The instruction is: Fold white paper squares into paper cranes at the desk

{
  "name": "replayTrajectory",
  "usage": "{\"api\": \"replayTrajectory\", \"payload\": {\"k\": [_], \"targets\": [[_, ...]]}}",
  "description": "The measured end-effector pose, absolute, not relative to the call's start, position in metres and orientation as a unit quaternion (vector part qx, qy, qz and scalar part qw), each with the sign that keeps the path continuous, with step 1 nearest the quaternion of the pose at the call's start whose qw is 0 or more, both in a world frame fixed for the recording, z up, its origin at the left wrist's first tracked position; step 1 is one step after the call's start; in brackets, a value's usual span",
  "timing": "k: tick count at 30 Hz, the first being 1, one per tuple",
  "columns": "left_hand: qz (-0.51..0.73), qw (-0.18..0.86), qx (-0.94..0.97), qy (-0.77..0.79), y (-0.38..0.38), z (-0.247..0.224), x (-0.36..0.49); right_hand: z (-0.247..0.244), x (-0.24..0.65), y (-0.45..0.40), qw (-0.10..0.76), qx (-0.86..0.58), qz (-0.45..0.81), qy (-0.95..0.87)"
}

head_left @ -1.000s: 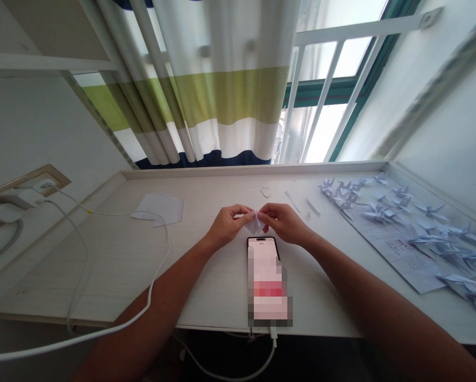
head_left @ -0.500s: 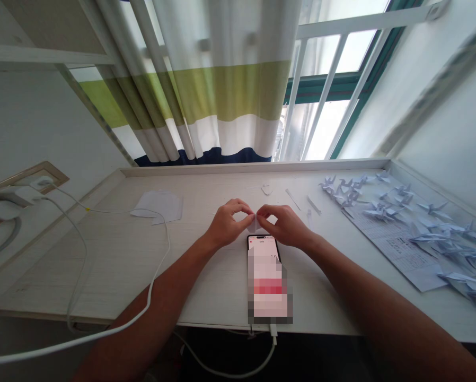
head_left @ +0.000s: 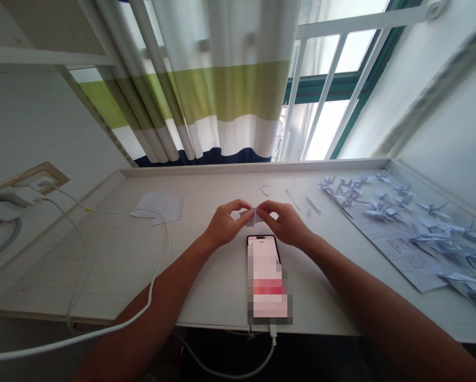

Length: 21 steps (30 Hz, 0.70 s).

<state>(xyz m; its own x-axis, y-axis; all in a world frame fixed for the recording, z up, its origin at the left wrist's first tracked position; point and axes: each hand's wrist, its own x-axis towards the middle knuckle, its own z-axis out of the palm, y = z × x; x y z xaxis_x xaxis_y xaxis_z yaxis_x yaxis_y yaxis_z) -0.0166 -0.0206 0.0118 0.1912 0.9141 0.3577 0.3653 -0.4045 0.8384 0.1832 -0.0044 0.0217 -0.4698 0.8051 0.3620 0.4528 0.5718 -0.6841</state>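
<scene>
Both my hands hold a small piece of folded pale paper [head_left: 253, 216] between their fingertips, just above the desk. My left hand [head_left: 225, 224] pinches its left side, and my right hand [head_left: 283, 223] pinches its right side. A smartphone [head_left: 264, 278] lies on the white desk [head_left: 103, 265] directly below my hands, its screen pixelated. The fingers hide much of the paper's shape.
Paper strips [head_left: 292, 199] and scraps lie beyond my hands. Several folded paper cranes [head_left: 385, 207] stand to the right, some on a printed sheet [head_left: 393, 249]. A plain paper sheet [head_left: 156, 207] lies at left. A white cable [head_left: 158, 265] runs across the desk from a wall socket [head_left: 19, 196].
My fingers have shifted their grip on the folded paper, which now sits more visibly between my fingertips. My hands stay close together above the phone, and the head view has tilted slightly.
</scene>
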Motion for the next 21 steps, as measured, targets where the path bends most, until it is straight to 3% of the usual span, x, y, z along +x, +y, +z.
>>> {"api": "replayTrajectory", "payload": {"k": [13, 21], "targets": [[0.512, 0.392, 0.625, 0.439, -0.0131, 0.0044, -0.0173, 0.0199, 0.1796, -0.0039, 0.343, -0.391, 0.376, -0.767], [0.5, 0.498, 0.567, 0.426, -0.0108, 0.0029, -0.0185, 0.0155, 0.1798, 0.0007, 0.432, -0.371, 0.428, -0.702]]}}
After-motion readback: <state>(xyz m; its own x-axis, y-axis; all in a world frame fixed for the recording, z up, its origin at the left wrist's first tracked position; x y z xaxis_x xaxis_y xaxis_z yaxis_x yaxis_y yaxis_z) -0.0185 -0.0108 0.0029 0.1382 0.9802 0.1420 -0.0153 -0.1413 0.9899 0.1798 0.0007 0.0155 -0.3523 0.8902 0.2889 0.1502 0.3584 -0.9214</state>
